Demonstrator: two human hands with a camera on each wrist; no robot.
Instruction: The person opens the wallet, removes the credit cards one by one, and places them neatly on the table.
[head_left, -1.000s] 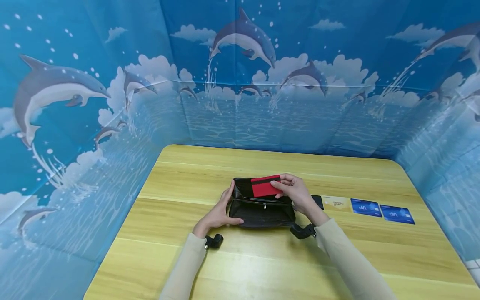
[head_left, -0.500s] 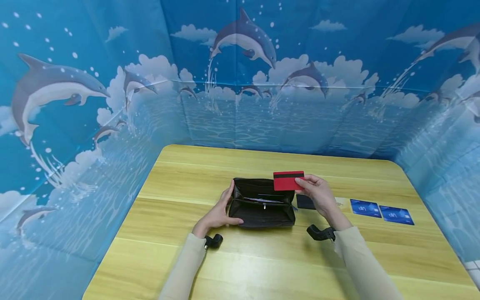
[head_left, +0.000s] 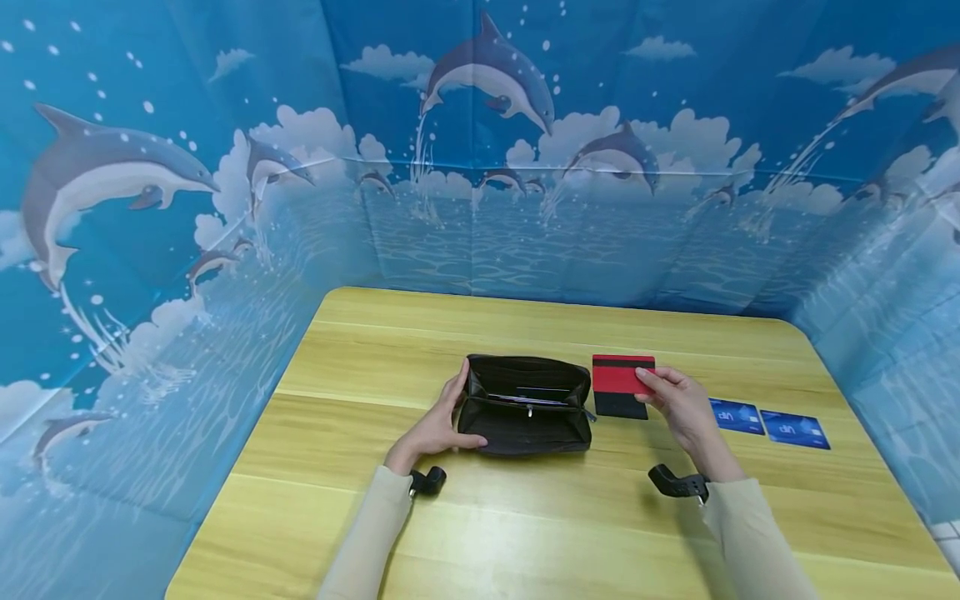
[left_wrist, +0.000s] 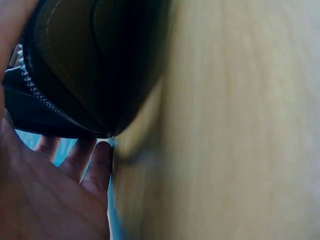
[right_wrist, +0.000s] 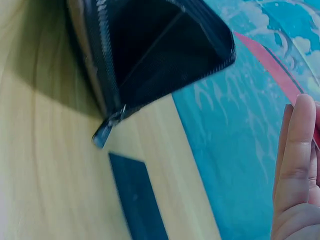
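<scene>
Our right hand [head_left: 678, 400] pinches the red card [head_left: 622, 374] by its right end, above the black card [head_left: 621, 406] mid-surface. Left hand [head_left: 435, 425] braces the open wallet [head_left: 525, 404], fingers spread. Risk: thin pinch, card could slip. Far edge has room; blue cards [head_left: 765, 421] crowd the right edge.

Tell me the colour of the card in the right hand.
Red, with a black stripe along its top edge: the card held by the right hand shows best in the head view.
</scene>
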